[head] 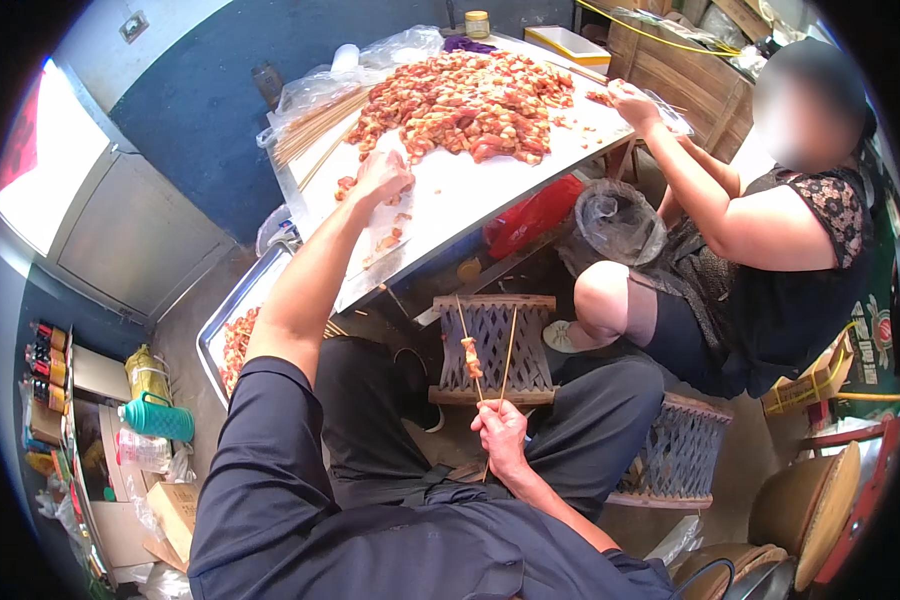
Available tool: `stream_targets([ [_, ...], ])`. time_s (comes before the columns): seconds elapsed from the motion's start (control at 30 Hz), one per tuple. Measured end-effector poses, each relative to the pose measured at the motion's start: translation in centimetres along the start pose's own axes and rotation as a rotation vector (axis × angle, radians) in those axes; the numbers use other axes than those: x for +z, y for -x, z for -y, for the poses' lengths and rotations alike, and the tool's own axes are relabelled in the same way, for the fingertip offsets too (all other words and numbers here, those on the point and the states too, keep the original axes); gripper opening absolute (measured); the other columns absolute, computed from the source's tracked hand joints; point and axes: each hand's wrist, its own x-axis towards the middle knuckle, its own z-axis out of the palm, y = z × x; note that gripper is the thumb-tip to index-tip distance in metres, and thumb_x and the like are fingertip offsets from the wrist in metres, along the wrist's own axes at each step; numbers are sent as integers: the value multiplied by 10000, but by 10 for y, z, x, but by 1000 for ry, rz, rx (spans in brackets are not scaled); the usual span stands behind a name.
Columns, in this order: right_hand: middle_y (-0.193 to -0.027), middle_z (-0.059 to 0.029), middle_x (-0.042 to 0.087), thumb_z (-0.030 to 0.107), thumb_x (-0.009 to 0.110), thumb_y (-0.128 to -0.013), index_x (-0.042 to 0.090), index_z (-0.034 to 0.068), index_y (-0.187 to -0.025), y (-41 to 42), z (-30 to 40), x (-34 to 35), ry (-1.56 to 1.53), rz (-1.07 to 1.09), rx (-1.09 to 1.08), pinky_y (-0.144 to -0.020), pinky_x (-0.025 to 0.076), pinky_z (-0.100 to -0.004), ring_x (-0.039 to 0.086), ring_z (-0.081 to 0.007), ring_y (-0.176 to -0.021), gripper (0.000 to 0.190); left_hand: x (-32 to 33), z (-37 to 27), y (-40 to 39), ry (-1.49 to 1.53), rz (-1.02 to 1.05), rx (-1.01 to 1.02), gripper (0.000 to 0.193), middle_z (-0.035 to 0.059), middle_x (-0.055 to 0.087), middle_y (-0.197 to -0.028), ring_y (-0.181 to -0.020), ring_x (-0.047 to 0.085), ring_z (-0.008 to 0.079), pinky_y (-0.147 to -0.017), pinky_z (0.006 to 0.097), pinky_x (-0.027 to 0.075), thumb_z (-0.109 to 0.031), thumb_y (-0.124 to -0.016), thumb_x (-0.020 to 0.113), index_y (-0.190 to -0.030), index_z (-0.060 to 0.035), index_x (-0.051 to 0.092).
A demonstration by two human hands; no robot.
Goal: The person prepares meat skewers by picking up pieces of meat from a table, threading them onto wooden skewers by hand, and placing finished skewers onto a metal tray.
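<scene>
My left hand (385, 177) reaches over the white tabletop (450, 196), at the near left edge of a large heap of raw cut meat (469, 105). Its fingertips are hidden by the hand itself, so whether they grip a piece is not visible. Small meat pieces (343, 187) lie just beside it. Low in front of my lap, my right hand (502, 436) grips two thin wooden skewers. The left skewer (461, 319) carries a few meat pieces (471, 358) around its middle; the other skewer (509, 345) shows bare wood.
A bundle of skewers (319, 131) lies left of the heap. A metal tray of meat (214, 330) sits by my left arm. At right, a co-worker's hands (634, 105) work over the table. A lined bin (621, 221) and woven stools (495, 349) (679, 450) stand below.
</scene>
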Motion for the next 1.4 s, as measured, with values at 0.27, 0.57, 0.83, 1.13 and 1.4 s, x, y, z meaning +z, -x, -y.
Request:
stream_targets([
  [0.27,-654,-44,577,78,526,-922,558,17,-952,-7,1,-7,-54,-44,-20,-358,249,-167,353,-15,-407,75,-8,-29,-5,-118,217,-65,242,114,637,-595,-583,643,187,-547,325,497,-263,-726,627,-652,-33,638],
  [0.57,-658,-40,578,86,526,-921,556,20,-961,-7,1,-9,-43,-48,-51,-357,245,-168,346,-13,-407,83,-12,-26,-1,-87,238,26,289,117,639,-651,-651,647,197,-567,333,490,-311,-740,620,-719,-23,621],
  [0.83,-660,-38,581,89,527,-921,556,21,-955,-1,-2,-11,-4,-73,-41,-357,249,-168,355,-14,-410,81,-2,-25,4,-230,221,142,264,144,643,-643,-642,651,243,-578,356,489,-265,-709,640,-705,-1,644],
  [1.13,-651,-31,578,92,533,-920,562,19,-958,0,-1,-10,-33,-51,-75,-360,244,-167,354,-11,-410,87,6,-12,-5,-205,94,145,195,140,636,-681,-629,637,242,-581,369,487,-191,-728,625,-744,4,611],
  [1.4,-646,-14,585,119,558,-894,581,22,-935,1,3,-12,-21,-86,-63,-386,291,-168,390,-17,-444,108,33,3,-26,36,387,65,165,47,539,-597,-510,520,141,-451,326,422,-148,-708,591,-800,-32,518],
])
